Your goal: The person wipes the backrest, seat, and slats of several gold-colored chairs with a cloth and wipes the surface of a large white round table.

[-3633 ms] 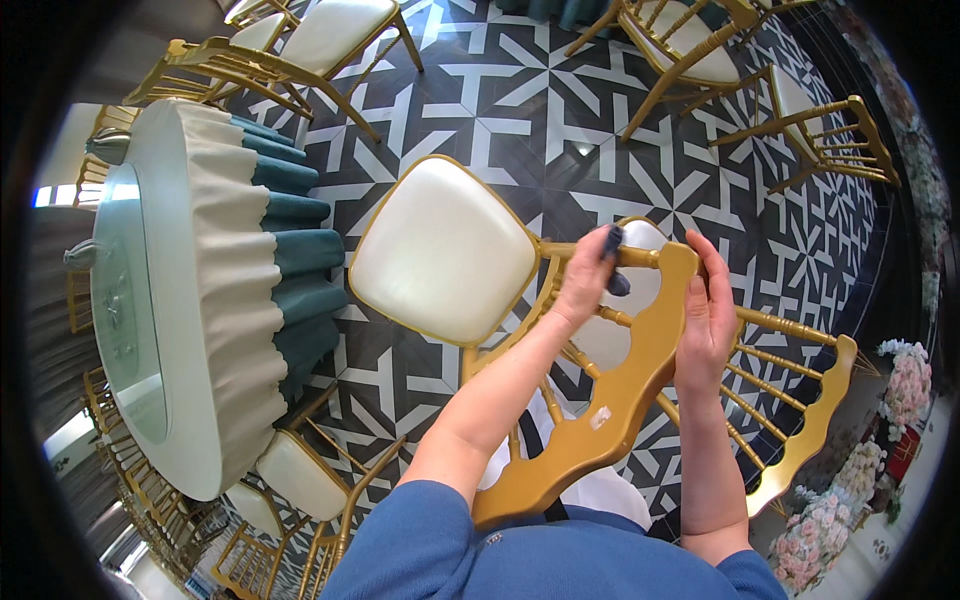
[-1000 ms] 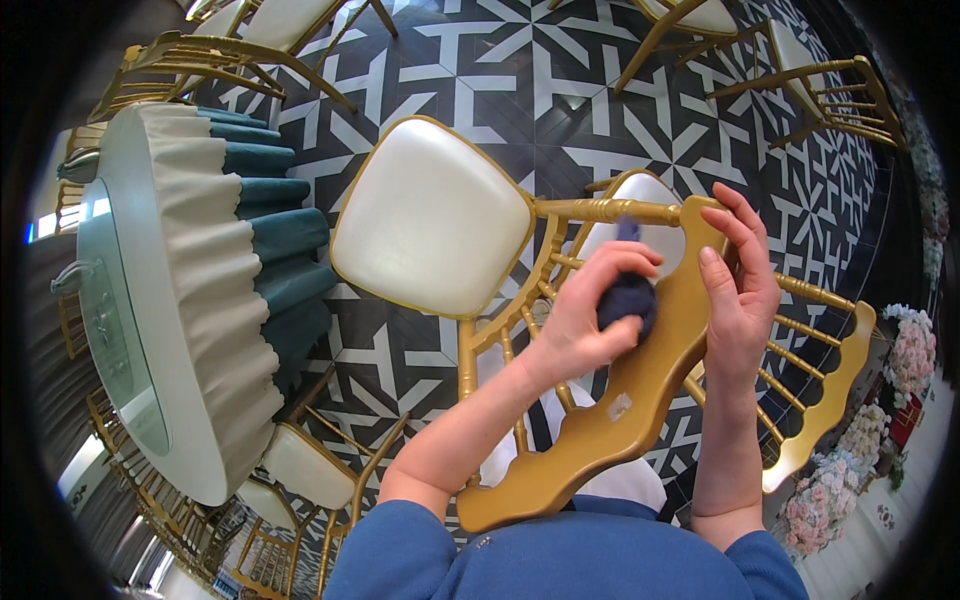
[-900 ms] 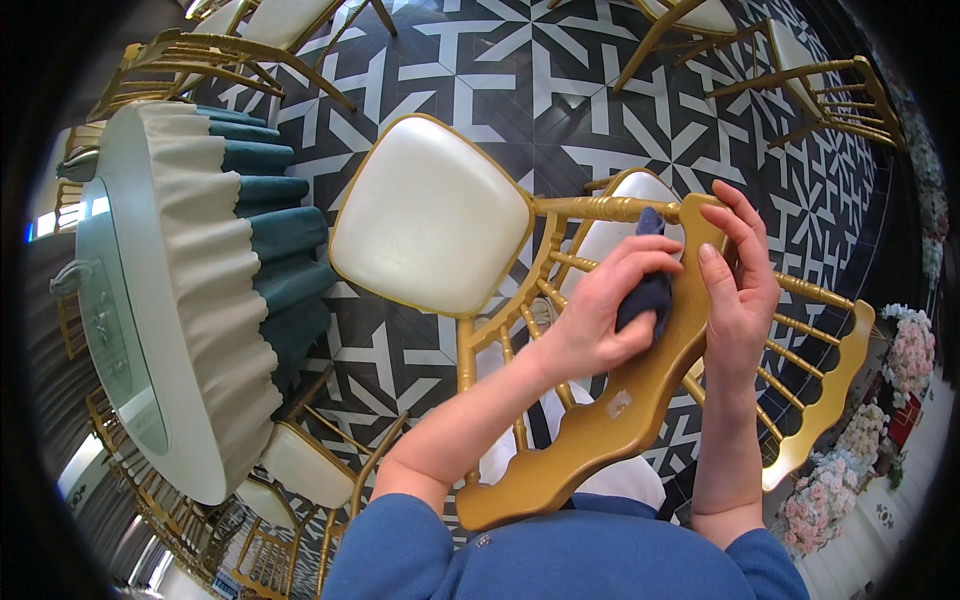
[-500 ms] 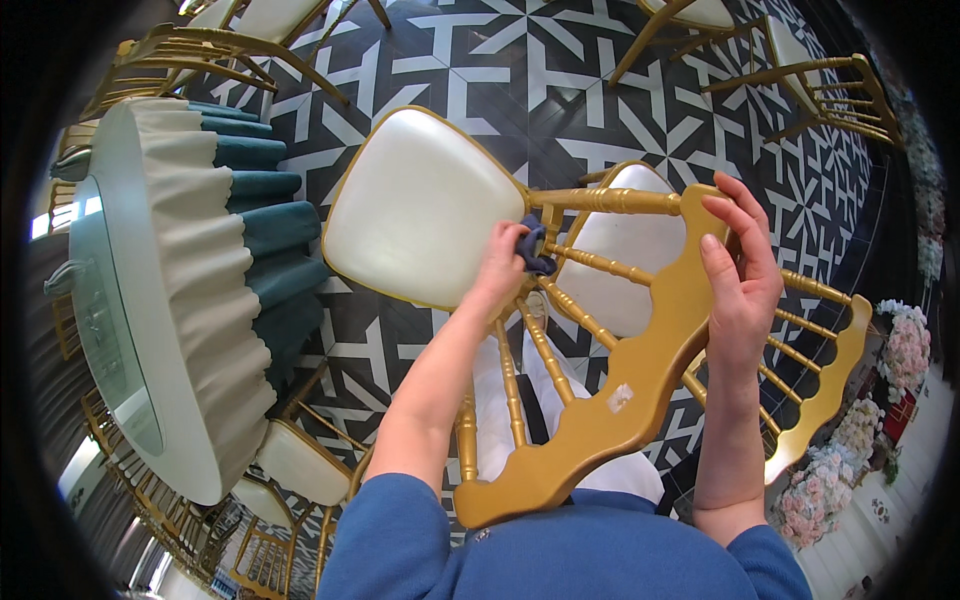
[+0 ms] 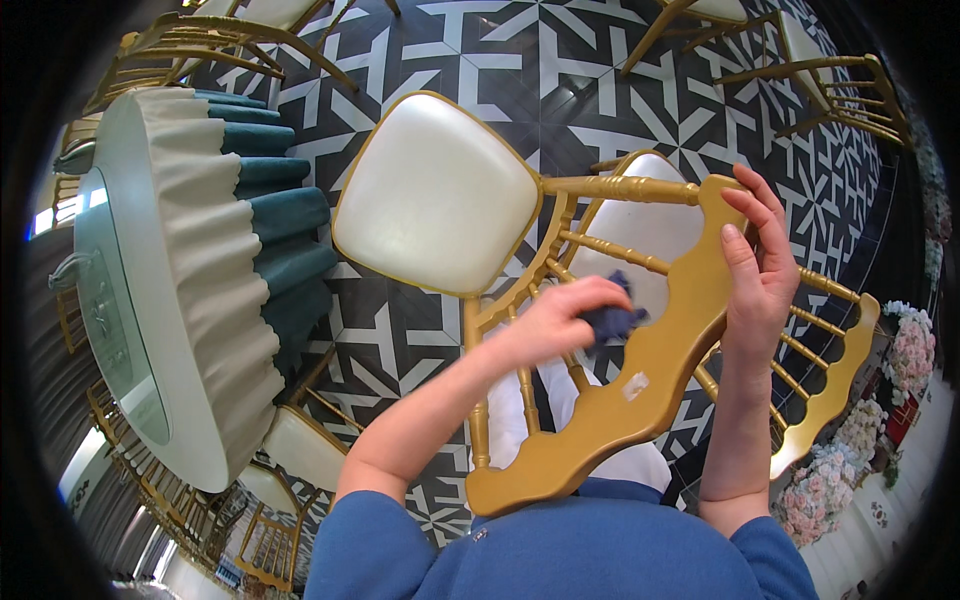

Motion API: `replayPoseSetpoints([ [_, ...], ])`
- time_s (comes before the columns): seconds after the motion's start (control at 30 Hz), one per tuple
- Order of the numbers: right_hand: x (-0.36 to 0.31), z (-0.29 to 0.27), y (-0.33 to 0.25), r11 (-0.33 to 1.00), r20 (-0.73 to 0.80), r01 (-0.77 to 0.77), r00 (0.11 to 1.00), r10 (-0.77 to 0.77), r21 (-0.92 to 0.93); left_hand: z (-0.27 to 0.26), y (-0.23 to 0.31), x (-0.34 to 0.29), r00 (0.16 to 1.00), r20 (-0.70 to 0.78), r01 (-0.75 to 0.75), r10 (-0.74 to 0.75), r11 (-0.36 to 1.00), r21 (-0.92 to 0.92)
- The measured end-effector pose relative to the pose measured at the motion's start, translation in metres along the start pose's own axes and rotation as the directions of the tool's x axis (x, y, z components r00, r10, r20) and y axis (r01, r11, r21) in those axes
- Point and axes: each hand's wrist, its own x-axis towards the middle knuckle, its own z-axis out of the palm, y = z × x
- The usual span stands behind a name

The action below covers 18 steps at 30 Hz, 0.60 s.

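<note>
My left hand [image 5: 560, 320] is closed around a dark blue cloth [image 5: 612, 320], pressing it against the spindles [image 5: 612, 252] of the gold chair [image 5: 640, 380] right in front of me. My right hand [image 5: 762, 270] grips the far right end of the chair's scalloped top rail, fingers wrapped over its edge, steadying it. The chair's cream seat [image 5: 435, 195] lies farther out, to the left of my hands.

As far as I can judge, the wiping is partway through: the cloth is among the upper spindles, close under the top rail, and I can't tell which parts have been gone over. A pale patch [image 5: 634, 385] shows on the rail's face, near me. A second gold chair [image 5: 830, 390] stands just behind on the right. The round worktop with its cream and teal skirt [image 5: 215, 250] sits well apart on the left, on the black-and-white patterned floor [image 5: 520, 60].
</note>
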Motion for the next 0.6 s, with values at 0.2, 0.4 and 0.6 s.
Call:
replayPoseSetpoints([
  [0.2, 0.0, -0.001, -0.002, 1.0, 0.008, 0.01, 1.0, -0.01, -0.018, 0.007, -0.034, 0.004, 0.998, 0.015, -0.066, 0.065, 0.922, 0.381],
  [0.4, 0.001, -0.001, -0.003, 0.999, 0.025, 0.013, 1.0, -0.012, -0.035, -0.04, -0.137, 0.017, 0.982, -0.169, 0.18, -0.084, 0.683, 0.708],
  [0.6, 0.001, 0.0, -0.001, 1.0, 0.01, 0.016, 1.0, -0.016, -0.024, -0.043, -0.166, -0.006, 0.913, -0.408, 0.264, -0.019, 0.79, 0.554],
])
